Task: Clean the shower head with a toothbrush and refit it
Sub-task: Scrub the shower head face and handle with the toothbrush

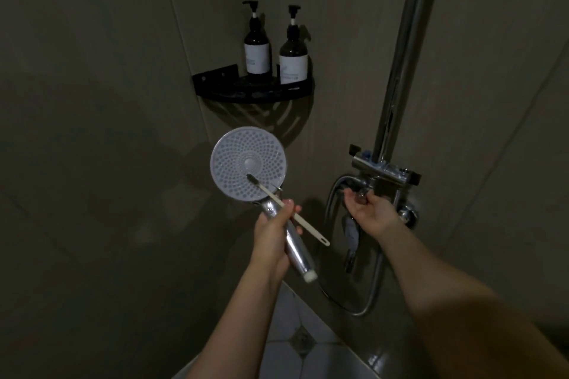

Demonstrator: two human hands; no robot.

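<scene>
Dim tiled shower corner. Two pump bottles (258,52) stand on a black corner shelf (252,91); a chrome pipe (403,49) rises above the tap (383,172) at right. The left hand (274,235) grips the shower head (248,163) by its handle, face toward the camera, with the toothbrush (288,209) pinned across it. The right hand (368,209), fingers loosely curled and holding nothing, reaches under the tap.

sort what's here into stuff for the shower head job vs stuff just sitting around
For the job: shower head, toothbrush, both in the left hand; hose; mixer valve by the right hand.

Sitting around: two pump bottles, corner shelf.
</scene>
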